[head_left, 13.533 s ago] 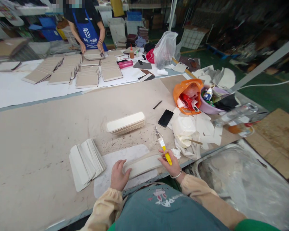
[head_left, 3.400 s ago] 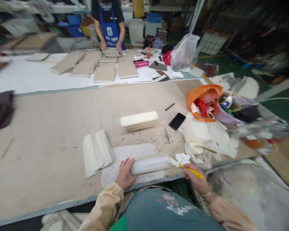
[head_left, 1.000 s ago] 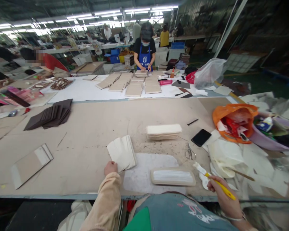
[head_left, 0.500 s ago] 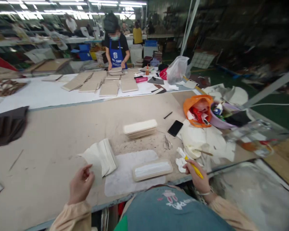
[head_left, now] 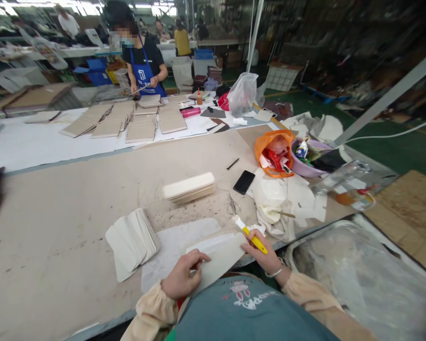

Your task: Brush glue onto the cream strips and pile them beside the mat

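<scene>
A pale rounded panel (head_left: 223, 259) is held at the table's front edge. My left hand (head_left: 185, 273) pinches its left end. My right hand (head_left: 263, 250) grips a yellow-handled brush (head_left: 254, 240), its white bristle end pointing up and left, while fingers touch the panel's right end. Under the panel lies another piece with a white face (head_left: 208, 245), partly covered, on a white sheet (head_left: 159, 258). Left of it a fanned stack of pale panels (head_left: 133, 241) rests on the table. Farther back stands a neat pile of rounded panels (head_left: 190, 187).
Scissors (head_left: 233, 205), a black phone (head_left: 244, 182) and a pen (head_left: 233, 164) lie to the right. Beyond are a white container (head_left: 270, 196), an orange bag (head_left: 261, 147), a purple basin (head_left: 300, 168) and a clear bottle (head_left: 344, 176). A co-worker (head_left: 145, 66) handles boards across the table.
My left hand has moved right from beside the fanned stack and now holds a panel over the white-faced piece. My right hand has come left with the brush. The view has shifted.
</scene>
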Tool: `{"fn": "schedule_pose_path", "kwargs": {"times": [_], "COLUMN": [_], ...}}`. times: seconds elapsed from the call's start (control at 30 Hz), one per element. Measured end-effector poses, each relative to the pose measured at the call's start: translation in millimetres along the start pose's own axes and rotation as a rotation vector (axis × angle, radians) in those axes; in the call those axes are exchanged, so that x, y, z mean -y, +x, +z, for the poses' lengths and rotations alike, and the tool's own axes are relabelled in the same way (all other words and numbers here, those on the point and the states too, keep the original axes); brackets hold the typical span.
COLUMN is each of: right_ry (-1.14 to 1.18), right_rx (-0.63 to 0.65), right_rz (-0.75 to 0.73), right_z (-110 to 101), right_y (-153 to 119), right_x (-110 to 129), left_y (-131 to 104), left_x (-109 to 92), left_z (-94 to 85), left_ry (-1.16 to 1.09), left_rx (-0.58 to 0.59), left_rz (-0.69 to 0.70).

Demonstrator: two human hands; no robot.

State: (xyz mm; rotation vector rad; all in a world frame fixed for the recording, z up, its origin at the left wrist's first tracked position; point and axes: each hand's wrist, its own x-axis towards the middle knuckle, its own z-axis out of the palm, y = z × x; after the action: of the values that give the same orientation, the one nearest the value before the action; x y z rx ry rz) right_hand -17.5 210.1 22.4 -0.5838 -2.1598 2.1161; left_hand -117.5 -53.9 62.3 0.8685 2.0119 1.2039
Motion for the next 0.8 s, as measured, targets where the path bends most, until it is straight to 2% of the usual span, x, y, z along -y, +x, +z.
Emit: {"fn": "schedule_pose_path", "kwargs": {"times": [0.1, 0.23, 0.3, 0.4, 0.57, 0.67, 0.8], "right_ry": [-0.026, -0.167, -0.246, -0.321, -0.459, -0.556, -0.665], "right_rx": [-0.078, -0.136, -0.136, -0.139, -0.116, -0.121, -0.135], "right_rz": [-0.045, -0.071, -0.077, -0.104, -0.145, -0.153, -0.126], "right_z": [-6.9, -16.7, -17.9, -14.7, -3.5, 3.2, 8.8], "right_y": [-8.8, -17.6, -19.1, -15.8, 3.4, 17.1, 29.9], "right_x": [-7.7, -24.6, -32.8, -41.9, -48.2, -47.9, -48.5], "left_y": [-4.4, -28.4, -40.3, -44.8, -18.3, -3.1, 5.4], "left_x": [11.2, 30.7, 39.9, 53.9, 78.8, 88.1, 93.3], "left_z": [9.6, 27.9, 37.3, 43.1, 28.0, 17.9, 13.0], "left_ry": [-0.220, -0.651, -0.734, -0.670, -0.414, -0.210, -0.012], "left_rx": [-0.046, -0.169, -0.251, -0.424, -0.609, -0.656, -0.621], "left_rz": [-0.159, -0.450, -0.563, -0.642, -0.678, -0.702, -0.738]}}
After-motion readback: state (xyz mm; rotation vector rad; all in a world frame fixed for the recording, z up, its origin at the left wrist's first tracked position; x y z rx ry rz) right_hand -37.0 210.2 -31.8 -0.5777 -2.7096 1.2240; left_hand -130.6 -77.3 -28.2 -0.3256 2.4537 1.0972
